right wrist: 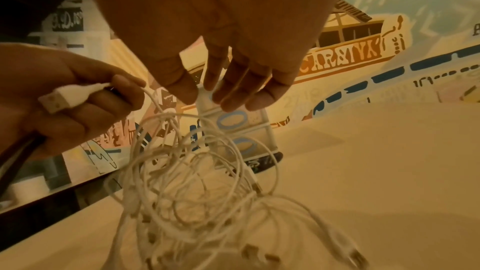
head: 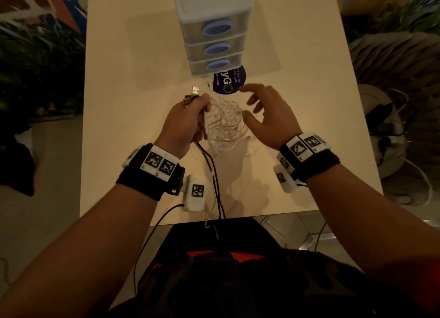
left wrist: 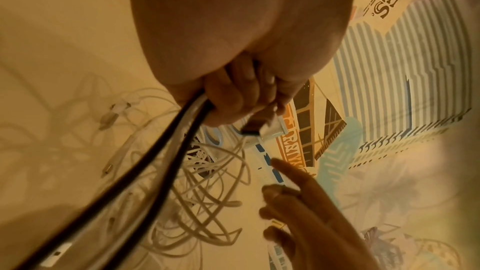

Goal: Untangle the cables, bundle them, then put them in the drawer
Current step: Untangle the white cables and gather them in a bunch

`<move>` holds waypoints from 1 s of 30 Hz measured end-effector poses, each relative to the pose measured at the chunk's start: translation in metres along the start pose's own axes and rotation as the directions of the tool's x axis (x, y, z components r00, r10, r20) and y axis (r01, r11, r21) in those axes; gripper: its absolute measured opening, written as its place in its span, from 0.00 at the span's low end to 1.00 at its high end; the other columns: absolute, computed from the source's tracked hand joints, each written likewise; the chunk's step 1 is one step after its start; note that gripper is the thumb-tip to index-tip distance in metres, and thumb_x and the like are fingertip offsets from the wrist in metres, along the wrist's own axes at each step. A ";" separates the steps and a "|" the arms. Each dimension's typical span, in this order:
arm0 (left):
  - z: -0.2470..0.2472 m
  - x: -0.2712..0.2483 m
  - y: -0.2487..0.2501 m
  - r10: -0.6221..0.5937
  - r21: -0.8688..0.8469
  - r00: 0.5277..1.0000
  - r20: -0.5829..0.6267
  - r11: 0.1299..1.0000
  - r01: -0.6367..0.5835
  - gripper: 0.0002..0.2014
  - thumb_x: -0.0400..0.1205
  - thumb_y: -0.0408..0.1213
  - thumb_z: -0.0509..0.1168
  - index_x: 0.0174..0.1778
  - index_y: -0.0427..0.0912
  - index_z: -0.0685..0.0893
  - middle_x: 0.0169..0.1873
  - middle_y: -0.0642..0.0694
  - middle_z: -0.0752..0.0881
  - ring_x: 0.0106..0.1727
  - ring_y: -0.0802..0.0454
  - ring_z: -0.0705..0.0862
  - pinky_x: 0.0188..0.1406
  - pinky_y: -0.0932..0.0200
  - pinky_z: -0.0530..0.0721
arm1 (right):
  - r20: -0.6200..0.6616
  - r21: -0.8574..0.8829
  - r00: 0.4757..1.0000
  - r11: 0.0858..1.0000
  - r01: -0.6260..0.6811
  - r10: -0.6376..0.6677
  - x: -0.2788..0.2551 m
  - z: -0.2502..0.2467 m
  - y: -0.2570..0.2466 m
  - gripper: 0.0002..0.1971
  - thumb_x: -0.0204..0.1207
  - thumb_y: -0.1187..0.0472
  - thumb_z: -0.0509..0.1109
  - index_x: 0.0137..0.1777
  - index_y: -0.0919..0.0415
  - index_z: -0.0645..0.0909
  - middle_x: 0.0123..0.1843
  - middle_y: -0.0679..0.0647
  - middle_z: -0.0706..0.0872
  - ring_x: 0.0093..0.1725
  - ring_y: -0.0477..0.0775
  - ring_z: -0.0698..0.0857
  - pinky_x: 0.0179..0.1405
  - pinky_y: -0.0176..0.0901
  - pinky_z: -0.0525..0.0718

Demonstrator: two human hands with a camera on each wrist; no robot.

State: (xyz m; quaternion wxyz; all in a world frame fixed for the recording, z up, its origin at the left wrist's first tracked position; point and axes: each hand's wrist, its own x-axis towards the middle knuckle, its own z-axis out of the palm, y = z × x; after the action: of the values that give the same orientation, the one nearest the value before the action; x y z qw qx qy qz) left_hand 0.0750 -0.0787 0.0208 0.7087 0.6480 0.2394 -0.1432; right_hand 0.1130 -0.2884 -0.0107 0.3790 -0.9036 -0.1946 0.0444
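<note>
A loose tangle of thin white cables (head: 225, 125) (right wrist: 197, 182) (left wrist: 207, 182) hangs from my left hand (head: 184, 122) (right wrist: 64, 106) down to the table. That hand grips several cable ends in a fist, USB plugs (head: 195, 91) (right wrist: 67, 95) (left wrist: 265, 128) sticking out above it. Two black cables (head: 214, 172) (left wrist: 145, 169) run from the fist back over the table's near edge. My right hand (head: 269, 113) (right wrist: 228, 81) (left wrist: 293, 202) hovers just right of the tangle, fingers spread and relaxed, holding nothing. The small three-drawer unit (head: 214, 32) (right wrist: 241, 130) stands beyond, all drawers closed.
The cream table (head: 309, 103) ends close to my body. A dark round sticker (head: 229, 81) lies in front of the drawer unit. Plants and a mural wall surround the table; a fan and cords sit on the floor at right (head: 385, 127).
</note>
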 end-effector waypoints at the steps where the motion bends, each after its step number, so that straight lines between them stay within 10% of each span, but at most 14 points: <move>1: 0.000 -0.001 0.001 0.006 0.026 1.000 0.016 1.000 -0.006 0.17 0.91 0.45 0.59 0.35 0.46 0.76 0.16 0.55 0.63 0.17 0.55 0.60 0.19 0.62 0.59 | -0.018 0.003 1.000 1.000 0.012 -0.011 0.006 0.002 -0.003 0.20 0.81 0.57 0.67 0.73 0.51 0.78 0.56 0.50 0.81 0.47 0.47 0.83 0.51 0.41 0.80; 9: -0.003 -0.002 0.003 0.059 0.039 0.989 0.133 0.997 -0.065 0.16 0.80 0.46 0.63 0.26 0.48 0.73 0.26 0.44 0.61 0.25 0.49 0.56 0.20 0.61 0.58 | 0.215 -0.173 0.975 0.981 0.085 -0.046 0.031 0.005 -0.009 0.13 0.79 0.50 0.66 0.55 0.51 0.90 0.51 0.53 0.89 0.51 0.58 0.84 0.58 0.58 0.81; 17: -0.010 0.002 0.000 0.071 -0.023 0.986 0.152 0.997 -0.068 0.16 0.78 0.45 0.61 0.24 0.49 0.72 0.26 0.46 0.61 0.26 0.49 0.55 0.18 0.63 0.61 | 0.285 -0.108 0.958 0.993 0.055 -0.022 0.029 -0.002 0.003 0.11 0.82 0.56 0.67 0.58 0.47 0.90 0.47 0.43 0.85 0.50 0.45 0.79 0.53 0.43 0.72; 23: -0.007 0.002 -0.001 0.086 0.083 0.988 0.131 0.992 -0.098 0.16 0.80 0.47 0.61 0.27 0.48 0.71 0.24 0.48 0.64 0.25 0.50 0.59 0.21 0.60 0.61 | 0.355 -0.147 0.933 0.982 0.115 -0.056 0.024 0.008 0.003 0.13 0.82 0.47 0.68 0.58 0.48 0.91 0.47 0.48 0.90 0.47 0.48 0.78 0.56 0.55 0.80; 30: -0.010 0.002 0.000 0.094 0.093 0.984 0.150 0.990 -0.108 0.15 0.81 0.47 0.60 0.29 0.48 0.71 0.24 0.48 0.62 0.24 0.50 0.58 0.20 0.62 0.62 | 0.373 -0.015 0.922 0.994 -0.112 0.110 0.023 0.008 0.003 0.12 0.84 0.46 0.68 0.64 0.43 0.85 0.40 0.39 0.83 0.41 0.43 0.81 0.49 0.44 0.76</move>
State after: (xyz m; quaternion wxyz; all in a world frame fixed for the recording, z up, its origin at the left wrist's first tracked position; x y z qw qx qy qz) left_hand 0.0747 -0.0689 0.0191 0.6969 0.6822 0.1465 -0.1657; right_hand 0.1331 -0.2759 -0.0166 0.3350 -0.8870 -0.2114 0.2371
